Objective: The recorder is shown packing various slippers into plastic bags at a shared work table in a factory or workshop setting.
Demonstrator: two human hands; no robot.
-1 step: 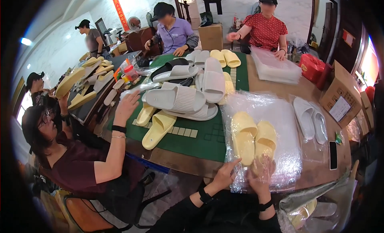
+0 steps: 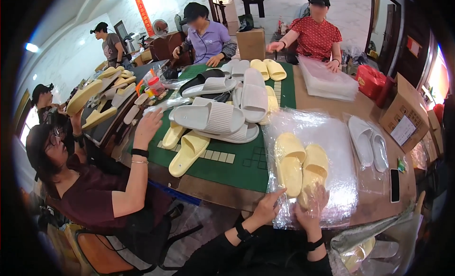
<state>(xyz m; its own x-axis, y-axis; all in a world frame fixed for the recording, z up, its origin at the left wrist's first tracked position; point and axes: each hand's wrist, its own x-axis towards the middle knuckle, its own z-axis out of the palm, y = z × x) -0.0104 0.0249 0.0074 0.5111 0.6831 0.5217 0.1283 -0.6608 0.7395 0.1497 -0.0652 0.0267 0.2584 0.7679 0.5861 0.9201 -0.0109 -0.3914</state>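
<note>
Two yellow slide slippers, the left one [image 2: 290, 167] and the right one [image 2: 315, 168], lie side by side in a clear plastic bag on a stack of clear plastic bags [image 2: 339, 181]. My left hand [image 2: 266, 210] is at the bag's near left edge. Its index finger points to the left slipper's heel while the other fingers curl at the film. My right hand [image 2: 310, 210] is at the bag's near end, its fingers over the right slipper's heel. Glare on the film partly hides these fingers.
Grey, black and yellow slippers [image 2: 208, 115] are piled on a green mat [image 2: 237, 174]. Bagged grey slippers [image 2: 362, 141] and a phone [image 2: 395, 185] lie rightward, near a cardboard box [image 2: 403, 112]. A person's hand [image 2: 149, 126] reaches in from the left; others sit across the table.
</note>
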